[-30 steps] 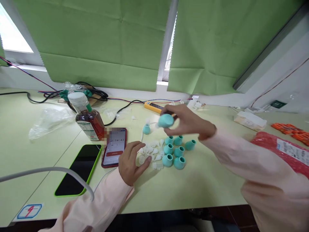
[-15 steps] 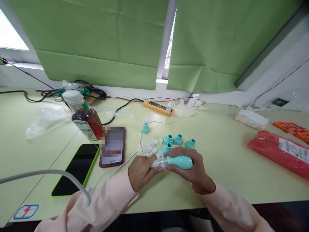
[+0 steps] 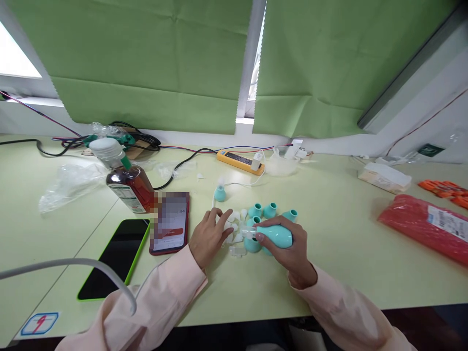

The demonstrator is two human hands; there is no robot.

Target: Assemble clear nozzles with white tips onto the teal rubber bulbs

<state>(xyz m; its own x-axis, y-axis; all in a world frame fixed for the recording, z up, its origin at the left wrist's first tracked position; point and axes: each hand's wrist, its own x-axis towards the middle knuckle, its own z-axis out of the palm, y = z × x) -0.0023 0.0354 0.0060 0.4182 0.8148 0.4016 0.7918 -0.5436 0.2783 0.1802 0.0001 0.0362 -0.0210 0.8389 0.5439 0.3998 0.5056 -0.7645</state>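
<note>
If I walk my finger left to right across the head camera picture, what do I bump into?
Blue-edged sticker, green-edged phone, red-edged phone, left hand, right hand holding a teal bulb, red package.

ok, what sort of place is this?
Likely a makeshift workstation by a window: teal bulb-shaped plastic-looking pieces clustered on a pale yellow-green tabletop, a long yellow-and-black power strip, and flat green blinds behind.

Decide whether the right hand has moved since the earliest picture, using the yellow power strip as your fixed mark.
Yes. The right hand, holding a teal bulb, has moved away from the yellow power strip, toward the near side of the table.
</note>
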